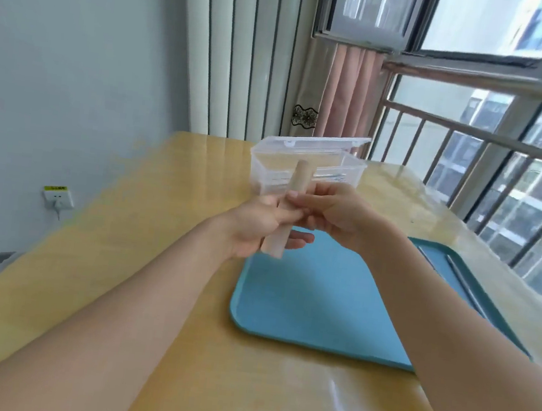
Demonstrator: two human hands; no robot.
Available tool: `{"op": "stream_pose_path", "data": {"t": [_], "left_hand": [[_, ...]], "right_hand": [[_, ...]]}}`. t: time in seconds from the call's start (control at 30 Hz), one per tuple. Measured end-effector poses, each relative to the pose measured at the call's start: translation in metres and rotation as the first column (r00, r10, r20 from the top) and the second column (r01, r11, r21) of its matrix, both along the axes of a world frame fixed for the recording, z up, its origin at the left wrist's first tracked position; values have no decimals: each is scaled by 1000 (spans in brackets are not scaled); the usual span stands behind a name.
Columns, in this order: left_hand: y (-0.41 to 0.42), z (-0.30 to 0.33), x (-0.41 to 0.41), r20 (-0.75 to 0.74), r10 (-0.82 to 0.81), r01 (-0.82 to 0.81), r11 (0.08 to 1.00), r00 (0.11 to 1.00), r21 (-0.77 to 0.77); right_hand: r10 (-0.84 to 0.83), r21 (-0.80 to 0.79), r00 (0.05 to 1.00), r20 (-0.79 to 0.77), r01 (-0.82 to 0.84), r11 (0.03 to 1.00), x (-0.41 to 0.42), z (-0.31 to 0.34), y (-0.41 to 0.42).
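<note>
A pale wooden stick (299, 181), thick and round like a dowel, is held tilted above the table, its top end in front of the clear box. My left hand (257, 227) holds its lower half, fingers curled round it. My right hand (333, 212) grips the stick's middle from the right with thumb and curled fingers. Both hands hover over the far edge of a blue mat (313, 298).
A clear plastic box (344, 173) with its lid open stands behind the hands on the yellow wooden table (145, 225). A teal tray (457, 277) lies to the right of the mat. A window with railings is at the right, a wall socket at the left.
</note>
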State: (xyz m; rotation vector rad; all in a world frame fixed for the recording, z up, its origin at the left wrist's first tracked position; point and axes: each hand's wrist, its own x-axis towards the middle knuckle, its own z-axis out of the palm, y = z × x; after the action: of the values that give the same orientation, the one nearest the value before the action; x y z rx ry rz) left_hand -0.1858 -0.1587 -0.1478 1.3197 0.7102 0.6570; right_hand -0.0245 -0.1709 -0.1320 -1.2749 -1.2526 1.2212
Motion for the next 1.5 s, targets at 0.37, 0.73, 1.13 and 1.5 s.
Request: {"op": "stream_pose_path", "data": {"t": [0.37, 0.73, 1.13, 1.5], "left_hand": [[4, -34, 129, -234, -9, -21, 992, 972, -124], [-10, -36, 118, -99, -10, 12, 1000, 995, 21], [-6, -31, 106, -115, -174, 172, 985, 978, -28], [-5, -30, 96, -153, -289, 291, 957, 945, -6]], "right_hand": [[-93, -50, 244, 965, 522, 851, 185, -15, -51], [-211, -31, 554, 805, 394, 918, 167, -17, -55], [-584, 46, 639, -500, 693, 720, 176, -7, -49], [-618, 36, 398, -678, 858, 512, 193, -4, -54]]}}
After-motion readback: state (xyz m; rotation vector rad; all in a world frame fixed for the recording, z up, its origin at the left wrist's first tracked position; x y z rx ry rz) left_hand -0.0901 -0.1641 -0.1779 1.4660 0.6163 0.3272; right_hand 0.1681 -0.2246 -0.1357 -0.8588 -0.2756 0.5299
